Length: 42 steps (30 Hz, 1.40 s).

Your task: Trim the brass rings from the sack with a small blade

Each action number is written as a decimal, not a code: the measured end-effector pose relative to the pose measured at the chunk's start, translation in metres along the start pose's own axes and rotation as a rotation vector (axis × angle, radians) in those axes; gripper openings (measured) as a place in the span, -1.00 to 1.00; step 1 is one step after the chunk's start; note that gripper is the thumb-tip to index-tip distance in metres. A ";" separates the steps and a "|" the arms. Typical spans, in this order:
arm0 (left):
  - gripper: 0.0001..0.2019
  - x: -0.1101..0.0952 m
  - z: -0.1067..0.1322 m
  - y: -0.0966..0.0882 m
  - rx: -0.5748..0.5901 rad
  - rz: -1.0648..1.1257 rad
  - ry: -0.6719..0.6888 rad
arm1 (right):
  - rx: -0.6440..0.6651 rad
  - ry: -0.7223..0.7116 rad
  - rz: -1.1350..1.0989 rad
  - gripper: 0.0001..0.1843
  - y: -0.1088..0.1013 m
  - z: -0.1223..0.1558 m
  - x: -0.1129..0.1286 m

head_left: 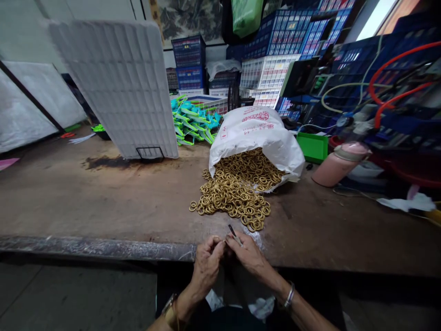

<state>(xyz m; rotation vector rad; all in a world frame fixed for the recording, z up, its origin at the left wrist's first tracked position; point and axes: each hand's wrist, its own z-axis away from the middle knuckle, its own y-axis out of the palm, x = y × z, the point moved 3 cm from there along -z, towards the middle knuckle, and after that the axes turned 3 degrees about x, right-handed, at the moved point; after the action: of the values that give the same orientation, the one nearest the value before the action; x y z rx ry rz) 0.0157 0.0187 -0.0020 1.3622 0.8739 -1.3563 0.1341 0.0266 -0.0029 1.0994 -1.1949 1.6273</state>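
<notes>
Two hands meet at the near edge of the desk [103, 197], before a heap of gold-coloured rings [223, 197].
The right hand [251, 256] has its fingers closed around a slim dark tool [235, 235]; the left hand [207, 259] curls close beside it, its grip hidden. Rings also fill the white bag's [255, 131] mouth. Work seems under way, with plenty apparently left; how much is done I cannot tell.
</notes>
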 end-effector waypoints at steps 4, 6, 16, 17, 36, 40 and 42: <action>-0.73 0.010 0.002 -0.001 0.102 0.179 -0.188 | -0.050 0.004 0.011 -0.76 -0.001 0.000 0.004; -0.73 0.012 0.003 -0.001 0.151 0.279 -0.220 | -0.047 0.000 0.010 -0.77 -0.001 0.000 0.006; -0.69 0.006 0.004 0.000 0.069 0.294 -0.216 | -0.043 -0.115 0.370 -0.82 0.000 0.005 0.000; -0.69 0.005 0.004 0.000 0.061 0.271 -0.213 | -0.020 -0.145 0.446 -0.84 0.001 0.007 0.000; -0.71 -0.004 0.029 -0.019 0.028 0.590 -0.239 | -0.104 -0.342 1.016 -0.73 0.021 -0.059 0.035; -0.75 -0.001 0.028 -0.032 -0.016 0.638 -0.229 | -0.092 -0.317 1.135 -0.71 0.038 -0.102 0.046; -0.79 0.000 0.028 -0.038 -0.031 0.692 -0.232 | -0.088 -0.301 1.190 -0.77 0.046 -0.121 0.045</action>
<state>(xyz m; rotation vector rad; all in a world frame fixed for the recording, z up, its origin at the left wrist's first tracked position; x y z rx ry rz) -0.0283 0.0019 -0.0049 1.2820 0.2205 -0.9223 0.0571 0.1393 0.0076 0.5483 -2.3625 2.2269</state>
